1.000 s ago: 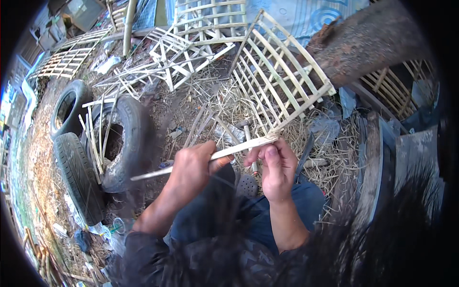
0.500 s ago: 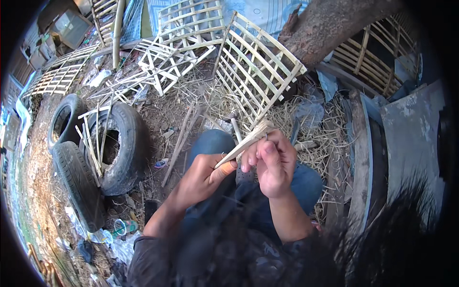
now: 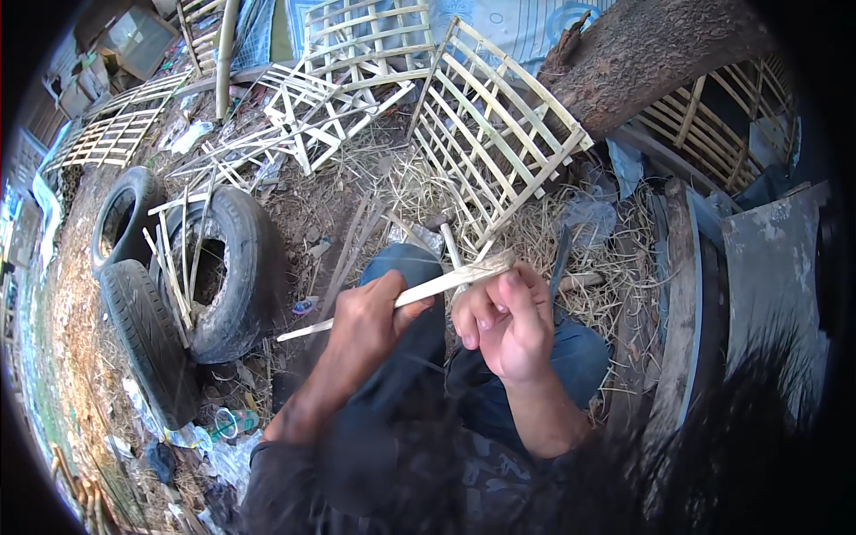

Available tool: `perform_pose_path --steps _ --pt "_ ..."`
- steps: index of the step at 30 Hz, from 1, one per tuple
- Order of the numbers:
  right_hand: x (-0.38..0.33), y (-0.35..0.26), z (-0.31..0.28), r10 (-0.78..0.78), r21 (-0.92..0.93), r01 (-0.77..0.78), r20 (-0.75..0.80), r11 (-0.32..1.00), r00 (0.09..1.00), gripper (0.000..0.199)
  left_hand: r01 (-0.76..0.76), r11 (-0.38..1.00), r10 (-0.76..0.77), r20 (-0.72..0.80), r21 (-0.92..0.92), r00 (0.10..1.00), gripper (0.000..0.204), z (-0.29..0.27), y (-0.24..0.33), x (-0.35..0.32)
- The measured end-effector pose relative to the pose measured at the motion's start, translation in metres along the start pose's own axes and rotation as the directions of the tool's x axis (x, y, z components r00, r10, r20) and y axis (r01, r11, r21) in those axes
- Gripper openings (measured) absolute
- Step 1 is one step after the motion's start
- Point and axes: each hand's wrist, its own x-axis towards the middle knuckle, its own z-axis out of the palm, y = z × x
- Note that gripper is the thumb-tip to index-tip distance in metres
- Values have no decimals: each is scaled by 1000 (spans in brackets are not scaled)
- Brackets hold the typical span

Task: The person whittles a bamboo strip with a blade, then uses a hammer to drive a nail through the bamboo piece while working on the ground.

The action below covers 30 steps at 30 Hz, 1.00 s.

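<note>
My left hand [image 3: 364, 319] is closed round a pale bamboo strip [image 3: 437, 285], which slants up to the right above my knees. The strip's thin end sticks out past the left of my fist; its thicker, rough end lies by my right hand [image 3: 508, 325]. That hand is turned palm up, with its fingers curled and the thumb bent over near the thick end. Whatever the fingers may pinch is too small to make out. Just beyond the strip stands a pale wooden handle [image 3: 451, 245], like a hammer's, partly covered by it.
Several old tyres [image 3: 236, 276] lie at the left, with loose bamboo strips on one. A bamboo lattice panel [image 3: 499, 125] leans by a tree trunk [image 3: 660, 62] ahead. More lattice frames [image 3: 366, 40] stand behind. Shavings [image 3: 615, 294] and planks [image 3: 678, 303] are on the right.
The bamboo strip has turned flatter, and its thin end now reaches out left of my left fist. My left hand has shifted slightly left. My right hand stays near the thick end.
</note>
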Motion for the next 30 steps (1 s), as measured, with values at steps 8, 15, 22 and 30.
perform_pose_path --steps 8,15,22,30 --pt "2 -4 -16 183 42 -181 -61 983 981 22 -89 985 70 130 148 989 49 -13 -33 20" --pt "-3 -7 -22 23 -243 -41 -77 969 997 30 -132 979 107 155 155 982 49 -7 -32 40" --pt "14 22 -22 -38 -405 -116 -351 907 936 43 -91 964 33 226 250 974 46 -4 -50 40" --pt "35 47 -26 179 -235 -337 -511 912 841 44 -135 940 47 275 313 960 44 2 -100 52"
